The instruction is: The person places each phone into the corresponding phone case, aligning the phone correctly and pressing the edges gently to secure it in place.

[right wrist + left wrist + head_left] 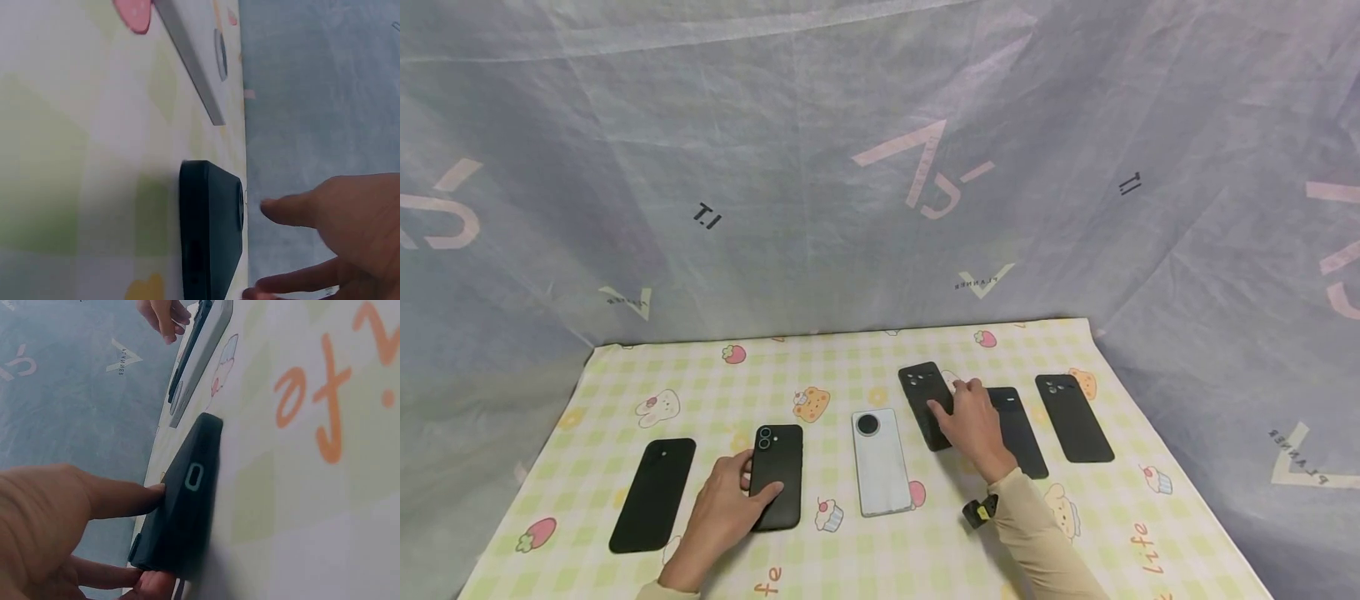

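My left hand (721,506) pinches a black phone (782,479) with two round camera rings, thumb on its back and fingers at its left edge. In the left wrist view the phone's port end (194,477) faces the camera, and its left side looks slightly raised. Over a black phone case (925,387) with several round camera openings hovers my right hand (973,421), thumb and fingers spread. The right wrist view shows a gap between that thumb and the case (215,228). A dark phone (1024,437) lies beside it, partly hidden by the hand.
Between the hands lies a white phone (883,467) with a round camera. A black phone (652,496) is at the left, and another black case (1078,425) with camera openings at the right. A checked tablecloth (827,567) covers the table; grey fabric (805,208) hangs behind.
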`<state>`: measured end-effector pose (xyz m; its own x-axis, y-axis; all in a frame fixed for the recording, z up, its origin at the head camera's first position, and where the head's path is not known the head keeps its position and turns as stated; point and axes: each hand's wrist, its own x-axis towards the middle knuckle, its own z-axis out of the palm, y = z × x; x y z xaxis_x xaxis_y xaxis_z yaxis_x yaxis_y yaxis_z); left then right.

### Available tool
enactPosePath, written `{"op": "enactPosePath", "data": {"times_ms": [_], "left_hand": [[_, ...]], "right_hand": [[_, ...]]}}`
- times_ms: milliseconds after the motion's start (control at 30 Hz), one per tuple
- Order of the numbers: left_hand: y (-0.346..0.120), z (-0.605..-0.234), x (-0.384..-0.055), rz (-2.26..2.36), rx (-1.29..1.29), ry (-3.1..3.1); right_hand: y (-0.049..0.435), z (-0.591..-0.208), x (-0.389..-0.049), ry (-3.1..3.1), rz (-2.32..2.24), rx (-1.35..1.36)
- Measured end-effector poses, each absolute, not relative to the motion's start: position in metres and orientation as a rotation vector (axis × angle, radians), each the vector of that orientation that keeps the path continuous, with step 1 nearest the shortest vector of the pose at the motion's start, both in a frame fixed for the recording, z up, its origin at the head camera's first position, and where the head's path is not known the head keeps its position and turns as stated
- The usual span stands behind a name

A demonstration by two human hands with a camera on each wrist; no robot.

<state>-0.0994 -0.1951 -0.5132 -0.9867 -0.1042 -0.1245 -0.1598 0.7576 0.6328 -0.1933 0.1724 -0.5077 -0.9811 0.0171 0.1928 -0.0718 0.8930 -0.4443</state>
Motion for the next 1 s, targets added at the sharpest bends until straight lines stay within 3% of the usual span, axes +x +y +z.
{"op": "enactPosePath", "data": {"times_ms": [1000], "left_hand": [[-0.1921,-0.5144,-0.0967,1.009,-0.212,2.898]], "right_hand": [[0.1732,-0.514,-0.1984,-2.97,0.677,-0.011]]}}
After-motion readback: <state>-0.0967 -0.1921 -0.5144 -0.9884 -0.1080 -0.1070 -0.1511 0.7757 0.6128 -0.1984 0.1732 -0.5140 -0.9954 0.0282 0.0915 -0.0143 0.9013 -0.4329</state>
